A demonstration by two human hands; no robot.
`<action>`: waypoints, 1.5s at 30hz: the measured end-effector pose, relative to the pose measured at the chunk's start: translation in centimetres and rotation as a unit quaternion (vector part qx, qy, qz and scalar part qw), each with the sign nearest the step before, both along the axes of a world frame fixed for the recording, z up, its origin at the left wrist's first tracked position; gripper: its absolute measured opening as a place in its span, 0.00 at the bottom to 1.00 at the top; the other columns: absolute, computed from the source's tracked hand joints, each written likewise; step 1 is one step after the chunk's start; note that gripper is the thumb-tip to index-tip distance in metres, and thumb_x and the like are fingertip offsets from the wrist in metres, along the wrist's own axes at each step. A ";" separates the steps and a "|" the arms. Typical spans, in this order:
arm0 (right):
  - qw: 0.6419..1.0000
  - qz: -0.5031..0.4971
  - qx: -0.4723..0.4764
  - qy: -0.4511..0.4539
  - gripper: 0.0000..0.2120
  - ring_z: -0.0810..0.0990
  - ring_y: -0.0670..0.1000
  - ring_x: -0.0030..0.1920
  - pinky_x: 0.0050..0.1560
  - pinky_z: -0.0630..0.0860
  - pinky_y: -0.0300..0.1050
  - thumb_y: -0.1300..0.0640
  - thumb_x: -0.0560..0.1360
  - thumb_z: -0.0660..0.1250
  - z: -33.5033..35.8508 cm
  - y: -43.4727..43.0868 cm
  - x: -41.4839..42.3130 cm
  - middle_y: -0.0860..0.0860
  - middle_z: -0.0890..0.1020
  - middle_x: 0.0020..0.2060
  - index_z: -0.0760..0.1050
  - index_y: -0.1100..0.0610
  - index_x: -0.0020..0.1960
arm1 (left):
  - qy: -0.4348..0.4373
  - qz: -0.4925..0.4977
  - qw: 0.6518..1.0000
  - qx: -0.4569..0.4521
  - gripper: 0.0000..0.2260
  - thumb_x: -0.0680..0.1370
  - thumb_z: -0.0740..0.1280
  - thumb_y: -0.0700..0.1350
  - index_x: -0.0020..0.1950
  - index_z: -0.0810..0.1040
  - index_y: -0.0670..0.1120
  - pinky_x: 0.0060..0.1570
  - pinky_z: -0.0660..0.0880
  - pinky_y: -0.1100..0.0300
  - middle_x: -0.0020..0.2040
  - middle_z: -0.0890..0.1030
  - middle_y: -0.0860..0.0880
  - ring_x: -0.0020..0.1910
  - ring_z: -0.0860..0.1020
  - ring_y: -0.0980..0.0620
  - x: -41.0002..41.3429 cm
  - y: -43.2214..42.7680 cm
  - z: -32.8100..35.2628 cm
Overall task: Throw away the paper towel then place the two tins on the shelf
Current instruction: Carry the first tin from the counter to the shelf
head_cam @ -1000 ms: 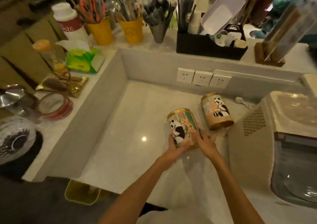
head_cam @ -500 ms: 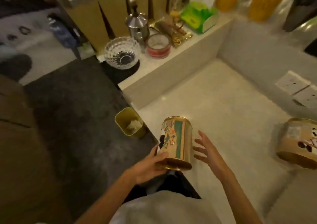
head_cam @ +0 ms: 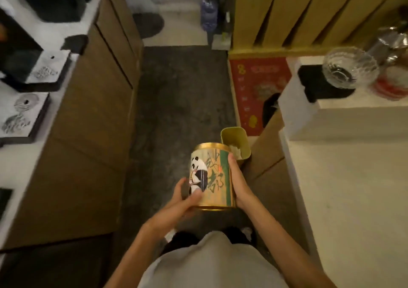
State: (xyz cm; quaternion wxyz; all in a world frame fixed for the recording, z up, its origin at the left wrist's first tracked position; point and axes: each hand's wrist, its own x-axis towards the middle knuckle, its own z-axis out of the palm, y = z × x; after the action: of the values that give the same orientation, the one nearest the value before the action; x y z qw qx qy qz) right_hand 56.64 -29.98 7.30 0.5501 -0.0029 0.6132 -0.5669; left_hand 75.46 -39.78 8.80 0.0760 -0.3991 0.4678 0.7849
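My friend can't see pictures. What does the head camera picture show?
Two hands, left hand and right hand, hold a gold panda tin upright above a dark floor. Just beyond it stands a small yellow bin holding crumpled white paper.

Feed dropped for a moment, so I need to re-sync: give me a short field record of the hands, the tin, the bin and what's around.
tin in hand: panda tin, upright, held over the dark floor
left hand: gripping the tin's lower left side
right hand: flat against the tin's right side
second tin: not in view
bin: yellow-green, on the floor beyond the tin, white crumpled paper inside
right of person: white counter, glass bowl on a raised ledge
left of person: brown cabinets
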 end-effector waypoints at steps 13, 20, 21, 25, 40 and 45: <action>0.849 0.263 -0.403 0.218 0.37 0.68 0.57 0.75 0.72 0.67 0.62 0.23 0.69 0.53 25.6 -38.3 22.5 0.55 0.68 0.76 0.62 0.36 0.75 | 0.137 0.359 0.829 -0.406 0.38 0.67 0.75 0.65 0.73 0.61 0.66 0.48 0.80 0.69 0.67 0.78 0.60 0.61 0.81 0.60 22.8 -23.0 20.8; 0.664 0.378 -0.537 0.358 0.42 0.84 0.50 0.54 0.64 0.76 0.54 0.22 0.68 0.56 42.4 -48.5 34.9 0.53 0.85 0.55 0.81 0.54 0.61 | 0.028 0.435 0.669 -0.602 0.46 0.63 0.76 0.66 0.74 0.54 0.70 0.64 0.77 0.53 0.67 0.74 0.65 0.64 0.76 0.63 32.0 -27.4 31.0; 0.655 0.366 -0.559 0.352 0.40 0.85 0.55 0.46 0.59 0.78 0.55 0.26 0.71 0.57 43.9 -49.8 36.4 0.57 0.87 0.47 0.82 0.62 0.54 | 0.008 0.435 0.646 -0.627 0.45 0.63 0.76 0.68 0.72 0.53 0.73 0.63 0.76 0.56 0.66 0.74 0.67 0.64 0.76 0.66 33.1 -28.1 32.7; 0.649 0.253 -0.684 0.215 0.21 0.72 0.47 0.30 0.37 0.71 0.46 0.47 0.78 0.60 49.8 -55.5 41.7 0.51 0.74 0.27 0.75 0.58 0.31 | -0.039 0.433 0.563 -0.703 0.47 0.64 0.76 0.67 0.74 0.50 0.72 0.66 0.70 0.60 0.71 0.71 0.64 0.68 0.72 0.66 37.0 -32.2 39.5; 0.378 0.458 -0.688 0.418 0.35 0.78 0.47 0.48 0.40 0.74 0.41 0.31 0.66 0.71 64.2 -77.9 56.0 0.47 0.77 0.49 0.67 0.52 0.62 | -0.232 0.539 0.422 -0.691 0.51 0.62 0.72 0.74 0.75 0.44 0.66 0.63 0.61 0.58 0.78 0.61 0.53 0.73 0.65 0.51 49.6 -56.7 49.7; 0.402 0.425 -0.707 0.398 0.35 0.78 0.45 0.49 0.41 0.75 0.38 0.31 0.64 0.72 61.7 -84.2 63.4 0.49 0.77 0.53 0.71 0.50 0.64 | -0.272 0.546 0.478 -0.632 0.55 0.62 0.74 0.72 0.78 0.43 0.63 0.73 0.60 0.48 0.80 0.56 0.53 0.77 0.60 0.47 55.7 -61.5 49.8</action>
State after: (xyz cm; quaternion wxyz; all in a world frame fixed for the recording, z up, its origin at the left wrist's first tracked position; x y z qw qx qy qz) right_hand 120.09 -114.20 69.02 0.2158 -0.8761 0.0630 -0.4265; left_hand 131.20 -101.29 58.60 -0.5170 -0.7075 0.4816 0.0129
